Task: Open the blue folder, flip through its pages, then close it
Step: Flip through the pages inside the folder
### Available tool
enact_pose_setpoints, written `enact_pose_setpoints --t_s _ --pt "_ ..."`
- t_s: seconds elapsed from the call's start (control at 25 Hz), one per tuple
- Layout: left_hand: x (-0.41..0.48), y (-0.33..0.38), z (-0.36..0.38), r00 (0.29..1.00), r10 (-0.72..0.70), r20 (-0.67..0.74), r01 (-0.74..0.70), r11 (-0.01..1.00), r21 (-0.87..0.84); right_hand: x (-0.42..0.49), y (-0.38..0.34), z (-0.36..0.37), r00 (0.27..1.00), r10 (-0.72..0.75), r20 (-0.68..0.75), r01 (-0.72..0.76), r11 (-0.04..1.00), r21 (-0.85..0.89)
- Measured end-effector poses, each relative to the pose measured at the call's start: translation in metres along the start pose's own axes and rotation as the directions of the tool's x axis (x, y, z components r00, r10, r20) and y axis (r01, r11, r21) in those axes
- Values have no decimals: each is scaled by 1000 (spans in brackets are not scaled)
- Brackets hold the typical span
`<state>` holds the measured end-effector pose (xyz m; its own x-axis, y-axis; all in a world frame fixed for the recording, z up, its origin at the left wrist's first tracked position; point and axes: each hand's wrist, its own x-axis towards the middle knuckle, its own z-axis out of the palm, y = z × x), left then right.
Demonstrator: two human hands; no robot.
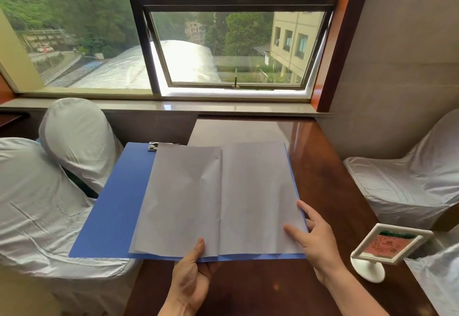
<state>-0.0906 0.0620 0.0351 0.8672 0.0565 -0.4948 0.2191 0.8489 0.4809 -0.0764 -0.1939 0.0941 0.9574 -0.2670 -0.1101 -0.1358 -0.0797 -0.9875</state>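
The blue folder lies open on the brown table, its left cover hanging past the table's left edge over a covered chair. White pages lie flat on both sides of the spine, and a metal clip shows at the top left. My left hand grips the folder's bottom edge at the spine, thumb on the left page. My right hand rests at the lower right corner of the right-hand page, fingers spread, index fingertip on the paper.
Two chairs in white covers stand close at the left, under the folder's overhanging cover. Another covered chair is at the right. A small white sign stand sits on the table near my right wrist. A window sill runs behind.
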Motion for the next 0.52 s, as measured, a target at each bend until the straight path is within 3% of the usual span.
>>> enact_pose_setpoints --t_s 0.2,0.36,0.44,0.52 --pt "-4 -3 6 1000 -8 -10 7 1000 -12 7 8 -3 999 46 5 -46 997 55" --pt "-11 -4 7 1000 -19 24 19 1000 10 12 11 -10 988 123 96 -127 991 33" --pt "-13 -3 6 998 -42 38 41 999 24 11 6 -10 979 125 162 -116 991 -62" --pt "-12 -4 6 997 -69 46 67 997 46 12 8 -9 977 97 190 -37 954 -297"
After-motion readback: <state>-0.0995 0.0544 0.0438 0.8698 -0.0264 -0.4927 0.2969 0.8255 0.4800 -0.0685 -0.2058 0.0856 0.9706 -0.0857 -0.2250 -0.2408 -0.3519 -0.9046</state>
